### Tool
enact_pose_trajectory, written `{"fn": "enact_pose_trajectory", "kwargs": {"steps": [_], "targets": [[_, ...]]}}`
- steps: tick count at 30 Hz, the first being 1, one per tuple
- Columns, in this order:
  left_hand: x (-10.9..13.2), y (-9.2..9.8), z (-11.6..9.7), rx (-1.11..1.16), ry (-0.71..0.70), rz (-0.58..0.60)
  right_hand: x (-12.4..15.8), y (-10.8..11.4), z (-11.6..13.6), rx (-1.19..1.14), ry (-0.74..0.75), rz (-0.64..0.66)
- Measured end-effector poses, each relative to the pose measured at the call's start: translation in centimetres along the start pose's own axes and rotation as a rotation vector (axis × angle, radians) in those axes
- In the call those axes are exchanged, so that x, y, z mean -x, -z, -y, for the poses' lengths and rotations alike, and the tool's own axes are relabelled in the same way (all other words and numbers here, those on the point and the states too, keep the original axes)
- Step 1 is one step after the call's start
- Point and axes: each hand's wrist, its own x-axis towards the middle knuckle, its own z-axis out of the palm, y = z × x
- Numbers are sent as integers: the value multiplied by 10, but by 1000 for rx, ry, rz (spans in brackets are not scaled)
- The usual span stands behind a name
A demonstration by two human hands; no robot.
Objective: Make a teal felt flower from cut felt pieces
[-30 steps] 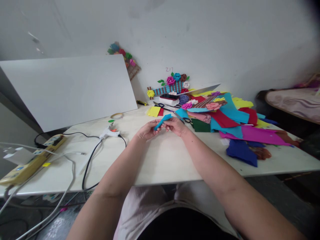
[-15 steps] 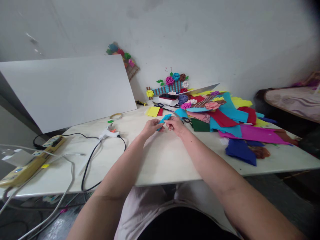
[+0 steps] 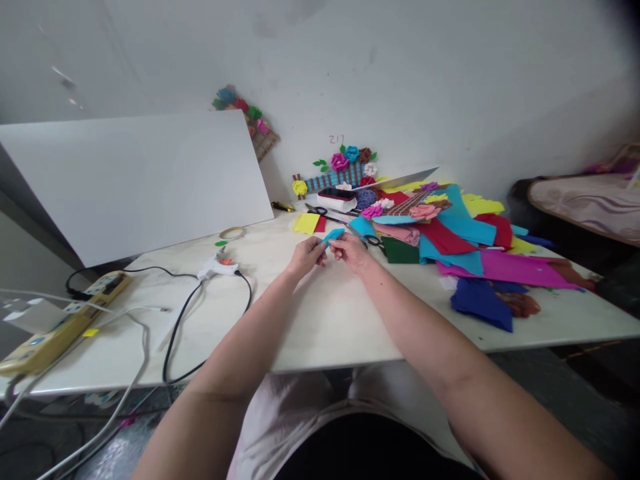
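Observation:
A small folded piece of light blue crepe paper (image 3: 333, 235) is held between my two hands above the middle of the table. My left hand (image 3: 307, 255) is closed on its lower left part, fingers curled round and partly hiding it. From the other side, my right hand (image 3: 349, 251) pinches the paper with thumb and fingers. Just behind my hands lie yellow paper squares (image 3: 307, 223) with a red piece (image 3: 321, 225) next to them. Black-handled scissors (image 3: 374, 241) rest right of my right hand.
A white glue gun (image 3: 217, 267) with a black cord lies left, near a yellow power strip (image 3: 107, 285). Coloured crepe paper (image 3: 457, 230) is heaped on the right. A phone (image 3: 338, 193) on a white box and a flower-decorated craft (image 3: 330, 179) stand behind. A white board (image 3: 145, 187) leans back left.
My left hand has shifted slightly along the blue paper, covering more of its lower end. My right hand stays almost where it was.

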Motion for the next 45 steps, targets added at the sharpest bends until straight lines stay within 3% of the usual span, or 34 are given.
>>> {"fn": "enact_pose_trajectory", "kwargs": {"steps": [10,17,26,30,38,45], "targets": [[-2,-1,5,-88,-40,6,0,-3,-2,4,-41,-8],[-2,1,6,-205,-59,-3,0,-3,-2,26,32,-61],[1,-6,4,-88,-35,13,2,-6,-3,59,76,-77],[1,-9,4,-92,-35,-39,3,-8,-3,34,94,-76],[-3,-8,9,-196,-76,-115,0,-9,-7,-59,7,-113],[-1,-10,10,-190,-122,-92,1,-9,-5,-43,-17,-124]]}}
